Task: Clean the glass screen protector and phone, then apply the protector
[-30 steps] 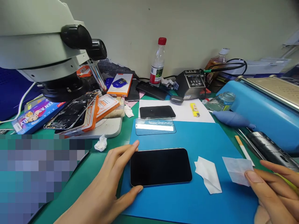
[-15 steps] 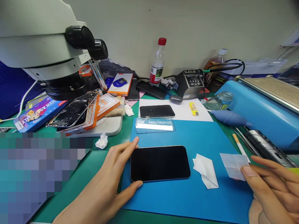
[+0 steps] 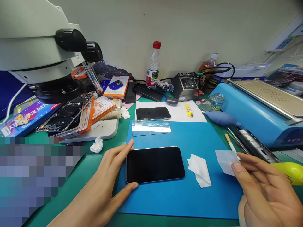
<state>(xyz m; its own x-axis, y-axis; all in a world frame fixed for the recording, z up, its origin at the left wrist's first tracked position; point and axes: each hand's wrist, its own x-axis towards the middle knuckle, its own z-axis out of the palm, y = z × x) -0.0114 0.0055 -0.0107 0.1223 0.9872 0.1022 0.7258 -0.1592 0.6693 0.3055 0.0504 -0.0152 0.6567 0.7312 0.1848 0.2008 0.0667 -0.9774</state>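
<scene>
A smartphone (image 3: 155,164) with a black screen lies face up on the blue mat (image 3: 165,201). My left hand (image 3: 111,176) grips its left end, thumb at the near edge and forefinger at the far corner. Over the mat's right side, my right hand (image 3: 262,186) pinches a small, thin, translucent white square sheet (image 3: 226,161) between thumb and fingers. Between the phone and that hand lies a folded white wipe (image 3: 200,170). Beyond the phone, a clear glass panel (image 3: 151,130) with a dark rim rests near a second dark phone-shaped panel (image 3: 153,113).
A microscope (image 3: 42,47) overhangs the left side above stacked boxes and an opened phone (image 3: 68,112). At right are a blue machine (image 3: 255,110), an air blower (image 3: 222,119), a glass jar (image 3: 215,102) and a cigarette (image 3: 230,142). A bottle (image 3: 153,67) stands behind.
The camera view has turned slightly right, so the scene sits further left. Both hands keep their holds, and the phone stays in place on the mat.
</scene>
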